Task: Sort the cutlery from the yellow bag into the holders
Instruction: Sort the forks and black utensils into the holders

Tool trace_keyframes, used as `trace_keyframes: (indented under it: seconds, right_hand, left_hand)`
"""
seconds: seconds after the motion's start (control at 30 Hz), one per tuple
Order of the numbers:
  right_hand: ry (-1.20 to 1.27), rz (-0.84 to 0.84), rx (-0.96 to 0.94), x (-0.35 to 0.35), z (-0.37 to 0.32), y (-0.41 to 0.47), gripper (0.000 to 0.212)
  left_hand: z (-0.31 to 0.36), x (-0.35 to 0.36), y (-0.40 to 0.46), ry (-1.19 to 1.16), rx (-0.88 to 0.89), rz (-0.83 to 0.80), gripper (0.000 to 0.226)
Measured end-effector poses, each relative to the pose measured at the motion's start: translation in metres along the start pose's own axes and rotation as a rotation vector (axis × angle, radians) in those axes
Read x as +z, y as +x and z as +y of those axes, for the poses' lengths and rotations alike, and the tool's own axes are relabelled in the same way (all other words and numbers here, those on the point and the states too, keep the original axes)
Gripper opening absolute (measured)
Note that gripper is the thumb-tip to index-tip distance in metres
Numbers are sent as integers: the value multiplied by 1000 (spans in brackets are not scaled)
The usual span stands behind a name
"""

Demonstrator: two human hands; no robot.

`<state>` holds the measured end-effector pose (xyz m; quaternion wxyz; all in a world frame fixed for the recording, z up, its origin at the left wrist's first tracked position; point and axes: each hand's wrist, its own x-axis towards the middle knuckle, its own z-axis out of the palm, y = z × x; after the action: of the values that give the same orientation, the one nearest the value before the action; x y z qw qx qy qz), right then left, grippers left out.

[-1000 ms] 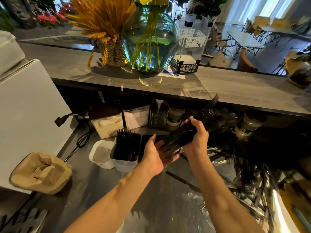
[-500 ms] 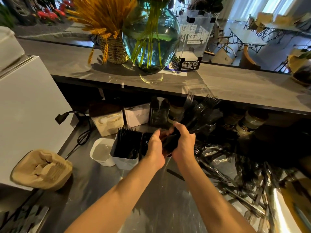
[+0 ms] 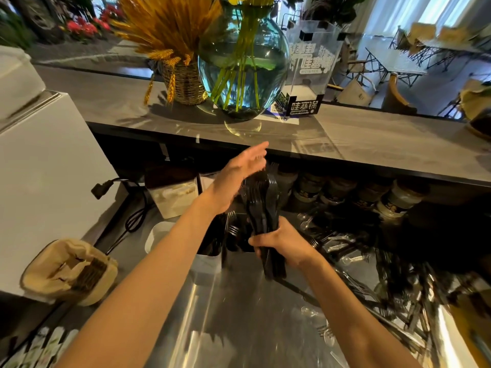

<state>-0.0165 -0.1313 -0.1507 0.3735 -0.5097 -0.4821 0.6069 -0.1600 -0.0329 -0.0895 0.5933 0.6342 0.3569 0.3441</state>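
Steel table point(image 3: 239, 309) lies nearest you, bare and shiny between your 2 forearms. On its right side, loose black and clear cutlery point(image 3: 393, 296) is strewn toward the yellow bag point(image 3: 467, 322), which shows only as a yellow edge at the frame's lower right, so plenty is left to sort.

Just beyond the bare patch, your right hand point(image 3: 285, 244) has its grip wrapped tight around the lower part of a bundle of black forks point(image 3: 263, 205). 1 second ago that bundle lay nearly flat across both hands, fanned out to the right. Now you have swung it upright and squared it: the long axis runs close to vertical, leaning slightly, with the tines pointing up toward the counter edge and the handle ends sticking out below your fist, toward the table.

Your left hand point(image 3: 239, 173) has let go of the bundle. It is flat, fingers straight and together, holding nothing, raised beside the tines; whether it touches them I cannot tell because of blur. Likely you are patting the tops level.

Behind your hands stand the holders point(image 3: 210, 257), the white one already stocked with black cutlery, and a dark compartment directly under the bundle. Judging by that, the forks are gathered and aligned, ready to be lowered handles first.
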Motion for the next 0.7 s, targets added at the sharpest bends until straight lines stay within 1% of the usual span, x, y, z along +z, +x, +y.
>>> trace_keyframes:
  seconds: [0.07,0.1,0.17,0.23,0.3,0.37,0.4,0.47,0.53,0.57,0.63,0.67,0.7]
  right_hand:
    - [8,-66,16,2,-1,-2,16]
    - [22,-91,28,2,-1,-3,18]
    - [67,-109,68,3,-2,-3,22]
    - [98,-81,127,5,-3,-4,25]
    - [149,-18,188,8,-3,-3,27]
    - [156,18,202,10,-3,-2,28]
    - [138,18,190,10,-3,-3,23]
    - [86,-9,147,8,-4,-5,11]
    - [34,-34,132,4,-5,-7,8]
    - [-16,-47,124,1,-5,-8,10]
    - [-161,-85,96,-3,-5,-8,20]
    - [-211,-108,88,-3,-5,-8,23]
    - [-227,-123,89,-3,-7,-8,23]
  left_hand:
    - [-2,5,0,68,-27,-71,65]
    - [-4,7,0,75,-34,-74,60]
    - [-12,11,2,118,-28,-43,44]
    - [-21,14,4,170,-38,25,33]
    - [-29,16,7,196,-34,96,31]
    - [-30,19,7,206,-29,98,19]
    - [-29,19,6,219,-34,77,17]
    - [-25,14,5,253,-52,11,32]
    - [-17,7,6,247,-85,-28,31]
    - [-12,3,7,223,-107,-18,30]
    - [-7,-1,8,174,-150,26,37]
    - [-7,-1,8,205,-146,10,44]
    - [-7,0,8,244,-131,-50,51]
